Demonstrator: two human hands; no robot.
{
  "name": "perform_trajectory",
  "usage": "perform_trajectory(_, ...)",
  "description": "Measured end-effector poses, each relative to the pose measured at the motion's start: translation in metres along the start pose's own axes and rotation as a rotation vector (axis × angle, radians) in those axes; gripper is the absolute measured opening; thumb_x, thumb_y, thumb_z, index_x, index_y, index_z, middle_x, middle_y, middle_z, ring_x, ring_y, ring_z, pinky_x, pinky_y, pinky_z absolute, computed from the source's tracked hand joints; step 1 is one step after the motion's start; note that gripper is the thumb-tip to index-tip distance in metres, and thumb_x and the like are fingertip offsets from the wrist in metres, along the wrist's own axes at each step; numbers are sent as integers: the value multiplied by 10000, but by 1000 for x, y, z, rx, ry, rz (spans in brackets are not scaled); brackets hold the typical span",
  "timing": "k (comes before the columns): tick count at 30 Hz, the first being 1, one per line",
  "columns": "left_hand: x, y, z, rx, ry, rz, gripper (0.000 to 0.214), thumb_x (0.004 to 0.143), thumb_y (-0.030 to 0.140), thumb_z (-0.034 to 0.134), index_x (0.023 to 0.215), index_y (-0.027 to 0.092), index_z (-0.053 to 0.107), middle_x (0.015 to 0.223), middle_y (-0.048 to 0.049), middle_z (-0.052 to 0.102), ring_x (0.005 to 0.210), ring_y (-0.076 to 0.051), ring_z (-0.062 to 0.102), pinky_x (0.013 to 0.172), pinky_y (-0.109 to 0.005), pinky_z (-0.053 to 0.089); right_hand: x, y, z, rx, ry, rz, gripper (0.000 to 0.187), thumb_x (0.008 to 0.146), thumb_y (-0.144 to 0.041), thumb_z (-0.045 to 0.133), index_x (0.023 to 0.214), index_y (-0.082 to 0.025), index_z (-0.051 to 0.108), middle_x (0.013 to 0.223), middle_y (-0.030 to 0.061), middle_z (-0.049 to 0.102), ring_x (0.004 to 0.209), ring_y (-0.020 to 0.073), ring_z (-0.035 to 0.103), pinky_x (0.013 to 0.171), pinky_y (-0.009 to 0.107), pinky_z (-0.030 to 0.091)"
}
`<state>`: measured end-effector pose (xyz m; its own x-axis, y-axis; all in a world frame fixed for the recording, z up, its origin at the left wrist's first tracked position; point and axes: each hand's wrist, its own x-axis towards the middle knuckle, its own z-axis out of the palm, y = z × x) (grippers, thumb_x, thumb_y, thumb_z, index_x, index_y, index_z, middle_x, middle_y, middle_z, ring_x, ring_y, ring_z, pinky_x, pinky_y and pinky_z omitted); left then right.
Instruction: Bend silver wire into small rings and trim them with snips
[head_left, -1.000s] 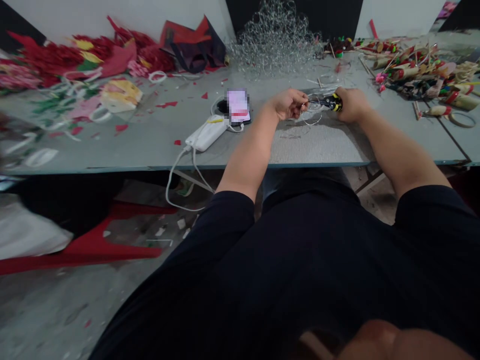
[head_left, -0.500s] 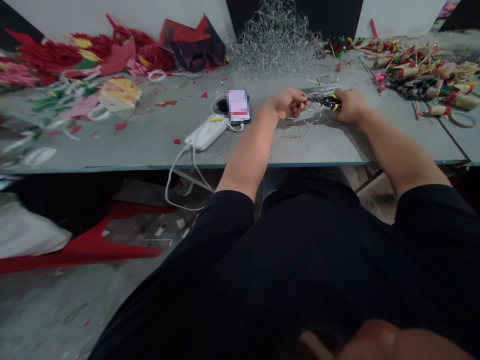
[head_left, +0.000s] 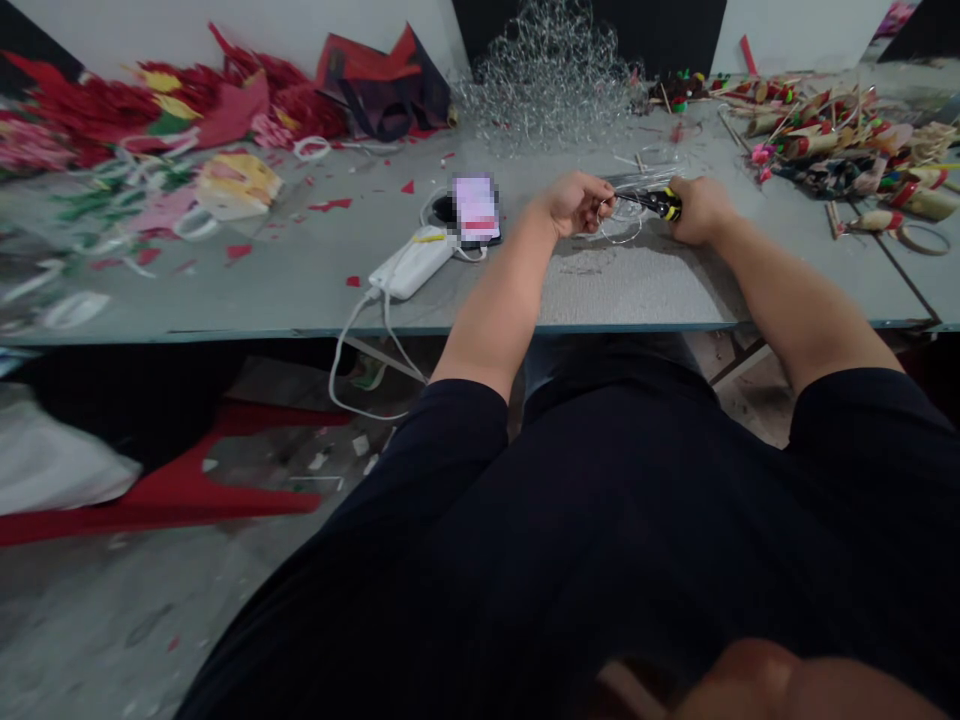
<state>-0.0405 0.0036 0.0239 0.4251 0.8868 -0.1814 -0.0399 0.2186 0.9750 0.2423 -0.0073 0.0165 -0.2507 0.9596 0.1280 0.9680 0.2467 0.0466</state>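
Observation:
My right hand is wrapped round the black and yellow handles of a pair of pliers, whose narrow jaws point left. At the jaws' tip, my left hand pinches a thin silvery wire, which curves in a loop below the pliers. Whether the jaws bite on the wire is too small to tell. Behind both hands lie straight lengths of wire on the table. A large tangled heap of bent wire pieces stands beyond them.
A phone and a white power strip with cables lie left of my arm on the grey table. Red flowers and scraps cover the far left. Bamboo pieces and sticks are piled right. A red stool is below.
Almost nothing differs. Both hands, the pliers and the wire keep nearly the same position, and the whole view has shifted very slightly.

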Motion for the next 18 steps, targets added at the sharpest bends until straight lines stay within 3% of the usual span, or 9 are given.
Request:
perform_trajectory(5,6,0,-3,-18,4,-34,421,1275,144,558,877,253,638,717,0,541,646,-187,174,578,-327,238,1,1,4,83,53,7,328,1103,-122,929,1372,-227,773,1315,179,851,1271,417,773,1049,472,586)
perform_trajectory(11,7,0,-7,-39,-30,-34,417,1299,143,538,921,273,659,702,-8,550,691,-212,185,627,-362,304,1,11,4,320,139,26,284,1149,-9,866,1256,-205,690,1286,171,806,1214,299,676,1039,430,452)
perform_trajectory(15,4,0,-9,-54,-34,-19,444,1317,158,513,911,267,655,710,-3,547,689,-207,221,668,-378,344,4,26,3,369,154,113,354,1128,-118,1060,1167,-197,717,1270,170,804,1174,259,658,991,413,423)
perform_trajectory(18,4,0,-9,-75,-15,-50,456,1335,186,512,910,308,622,678,-9,541,696,-220,266,703,-415,385,5,38,2,297,107,170,440,1044,-238,1182,1223,-109,802,1361,231,808,1136,216,663,950,415,393)
